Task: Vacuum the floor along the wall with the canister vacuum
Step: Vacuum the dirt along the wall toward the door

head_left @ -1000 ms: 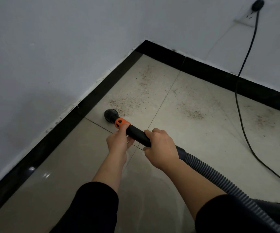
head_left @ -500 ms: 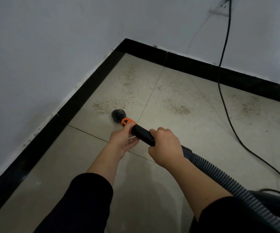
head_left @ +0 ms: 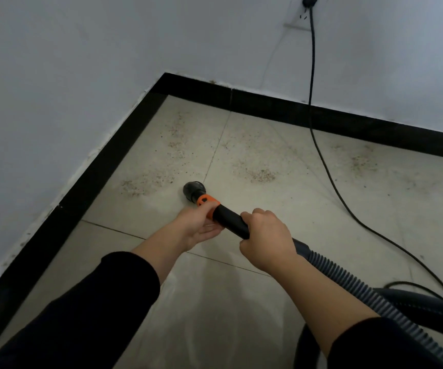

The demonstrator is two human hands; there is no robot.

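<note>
The black vacuum wand (head_left: 228, 218) has an orange collar (head_left: 207, 202) and a round black nozzle (head_left: 193, 190) down on the beige tiled floor (head_left: 281, 209). My left hand (head_left: 197, 225) holds the wand just behind the collar, thumb over the orange part. My right hand (head_left: 267, 239) grips the wand further back, where the grey ribbed hose (head_left: 348, 286) begins. The hose runs to the dark canister (head_left: 428, 307) at the lower right. Patches of reddish-brown crumbs (head_left: 146, 183) lie just left of and beyond the nozzle.
A white wall with a black skirting board (head_left: 87, 182) runs along the left and meets another wall at the far corner (head_left: 166, 75). A black power cord (head_left: 321, 155) drops from a wall socket (head_left: 308, 1) and trails across the floor on the right. More crumbs (head_left: 260, 175) lie there.
The nozzle has moved right, away from the left skirting board, and my hands moved with it. The view has shifted, showing more of the far wall.
</note>
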